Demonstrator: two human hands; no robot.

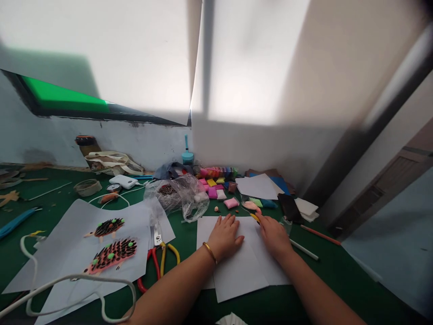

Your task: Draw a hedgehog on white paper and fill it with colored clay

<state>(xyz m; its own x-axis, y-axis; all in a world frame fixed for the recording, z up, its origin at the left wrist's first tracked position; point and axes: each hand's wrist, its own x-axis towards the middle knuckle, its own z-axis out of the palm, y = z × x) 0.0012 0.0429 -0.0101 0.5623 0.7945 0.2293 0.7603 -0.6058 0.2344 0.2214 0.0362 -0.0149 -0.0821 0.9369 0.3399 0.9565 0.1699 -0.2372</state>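
Note:
My left hand (pixel 226 237), with a gold bangle (pixel 210 253) at the wrist, lies flat with fingers stretched on a folded white sheet of paper (pixel 241 275). Under that sheet is another white sheet (pixel 279 273). At the upper right of the paper, my right hand (pixel 274 235) is closed round a thin yellow-handled tool (pixel 254 218). Its slim tip points away to the left; I cannot tell its exact kind. Just beyond the hands lie a pink packet (pixel 232 202), a small beige ball (pixel 216 209) and a peach-coloured lump (pixel 250 206) in clear plastic.
To the left, white sheets carry two spiky hedgehog figures (pixel 113 255), beside red-handled (pixel 155 264) and yellow-handled scissors or pliers (pixel 163 259). A white cable (pixel 84 277) crosses the front left. Behind are a clear plastic bag (pixel 189 198), several coloured packets (pixel 212 192) and a black case (pixel 290 207).

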